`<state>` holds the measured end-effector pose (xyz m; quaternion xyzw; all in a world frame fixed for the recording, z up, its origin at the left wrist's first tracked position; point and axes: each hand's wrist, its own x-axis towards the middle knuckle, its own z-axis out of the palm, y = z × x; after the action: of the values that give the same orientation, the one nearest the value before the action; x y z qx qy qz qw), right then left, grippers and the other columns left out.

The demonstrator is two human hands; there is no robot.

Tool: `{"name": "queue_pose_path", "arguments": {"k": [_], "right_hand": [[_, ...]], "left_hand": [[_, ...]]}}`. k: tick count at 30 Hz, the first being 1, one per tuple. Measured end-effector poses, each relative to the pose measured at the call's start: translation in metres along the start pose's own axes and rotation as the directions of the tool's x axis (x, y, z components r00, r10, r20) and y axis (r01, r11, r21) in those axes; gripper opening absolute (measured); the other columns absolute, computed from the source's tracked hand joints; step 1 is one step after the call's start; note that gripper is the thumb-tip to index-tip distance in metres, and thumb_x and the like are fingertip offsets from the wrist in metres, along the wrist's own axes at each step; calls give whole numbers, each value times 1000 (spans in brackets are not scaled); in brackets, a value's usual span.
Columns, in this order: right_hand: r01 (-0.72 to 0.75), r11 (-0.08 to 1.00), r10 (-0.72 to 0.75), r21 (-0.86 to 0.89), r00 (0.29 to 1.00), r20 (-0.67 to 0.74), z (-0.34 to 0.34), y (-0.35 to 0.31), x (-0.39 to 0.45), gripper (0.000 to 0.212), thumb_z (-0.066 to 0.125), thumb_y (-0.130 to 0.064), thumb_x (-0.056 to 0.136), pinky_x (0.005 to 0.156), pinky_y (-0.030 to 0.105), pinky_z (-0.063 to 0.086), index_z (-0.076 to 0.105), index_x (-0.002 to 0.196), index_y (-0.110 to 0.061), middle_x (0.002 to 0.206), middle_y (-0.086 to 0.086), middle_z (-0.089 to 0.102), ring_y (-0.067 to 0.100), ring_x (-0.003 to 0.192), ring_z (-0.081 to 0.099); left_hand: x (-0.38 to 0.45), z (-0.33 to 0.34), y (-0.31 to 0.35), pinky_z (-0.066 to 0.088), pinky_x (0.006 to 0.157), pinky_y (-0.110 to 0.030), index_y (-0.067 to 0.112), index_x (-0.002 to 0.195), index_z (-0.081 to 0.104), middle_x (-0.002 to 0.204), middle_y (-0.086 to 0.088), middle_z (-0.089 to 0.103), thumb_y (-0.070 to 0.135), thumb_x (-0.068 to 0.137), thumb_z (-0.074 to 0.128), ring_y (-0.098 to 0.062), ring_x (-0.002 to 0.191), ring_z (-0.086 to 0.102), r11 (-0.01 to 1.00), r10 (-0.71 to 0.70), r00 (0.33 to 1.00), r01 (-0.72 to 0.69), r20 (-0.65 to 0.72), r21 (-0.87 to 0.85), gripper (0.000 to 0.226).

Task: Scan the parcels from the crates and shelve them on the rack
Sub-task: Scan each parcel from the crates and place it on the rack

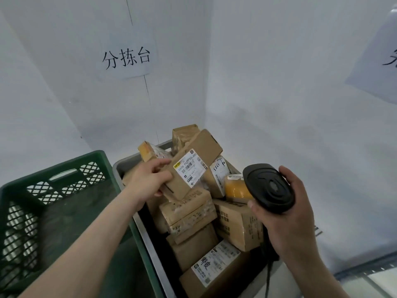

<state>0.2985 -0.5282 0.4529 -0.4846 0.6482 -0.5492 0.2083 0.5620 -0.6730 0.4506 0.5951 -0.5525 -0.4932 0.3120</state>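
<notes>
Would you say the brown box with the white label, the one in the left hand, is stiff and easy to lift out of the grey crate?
The brown box is probably stiff: its edges look straight in the left hand. It seems light, since one hand holds it by one end. Its plain cardboard looks unlikely to slip.

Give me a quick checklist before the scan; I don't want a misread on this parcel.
1. Left hand grips the lifted parcel: ok.
2. Its label faces up, uncovered: ok.
3. Right hand holds the scanner: ok.
4. Scanner window aimed at the label: cannot tell.
5. Parcel clear of the grey crate pile: ok.
6. Rack free for shelving: cannot tell, out of view.
</notes>
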Motion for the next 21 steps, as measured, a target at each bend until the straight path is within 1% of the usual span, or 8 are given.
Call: {"name": "queue_pose_path", "arguments": {"k": [2,4,8,11,14,16,18,21], "right_hand": [[-4,1000,4,24,1000,15,-2,-1,1,93,93,-5,67,84,0,46,46,141,-35,122,-20,62,-11,110,59],[3,999,-4,39,1000,24,-6,0,1,92,92,-5,67,84,0,46,46,142,-33,121,-21,62,-12,109,60],[8,999,-10,51,999,33,-15,3,-1,91,93,-4,67,88,7,49,47,141,-32,118,-22,63,-10,107,62],[-3,997,-1,72,998,59,-19,6,-2,90,92,-2,67,85,6,51,48,138,-34,114,-23,66,-8,106,63],[9,997,-17,72,992,121,-24,6,-3,88,91,2,66,84,2,47,48,129,-41,113,-32,63,-10,108,62],[19,998,-29,67,987,160,-26,4,-6,88,92,0,66,85,1,45,47,127,-44,114,-35,61,-12,109,60],[29,997,-41,73,983,178,-28,1,-8,85,92,-2,67,85,1,45,47,126,-43,113,-36,62,-12,109,60],[43,995,-61,85,974,219,-32,-4,-11,78,89,1,69,81,1,45,49,121,-41,108,-37,63,-12,105,62]], "left_hand": [[-4,12,-10,59,84,-41,31,125,64,112,-1,68,22,78,71,-23,99,67,990,-40,998,34,39,139,49],[-7,25,-24,56,92,-40,30,134,59,115,3,66,17,79,76,-17,101,65,958,-58,996,34,74,286,59],[-11,38,-33,54,83,-29,31,142,53,108,12,65,12,77,79,-12,99,64,954,-40,998,26,38,300,72],[-10,39,-34,54,85,-29,26,141,56,108,9,69,7,79,80,-13,98,66,972,-50,999,48,4,228,69],[-9,36,-28,53,67,-25,20,134,63,104,-3,74,-1,84,76,-15,83,68,996,-88,996,87,13,36,56],[-10,35,-20,54,65,-26,19,130,65,103,-6,75,-3,86,73,-17,82,70,994,-94,995,95,24,-56,49],[-12,36,-13,57,67,-27,20,126,67,102,-6,76,-4,87,73,-17,85,73,988,-89,995,94,42,-121,47],[-14,40,-6,61,79,-39,20,126,67,101,-5,78,-6,86,73,-23,95,74,984,-78,996,86,52,-159,48]]}}
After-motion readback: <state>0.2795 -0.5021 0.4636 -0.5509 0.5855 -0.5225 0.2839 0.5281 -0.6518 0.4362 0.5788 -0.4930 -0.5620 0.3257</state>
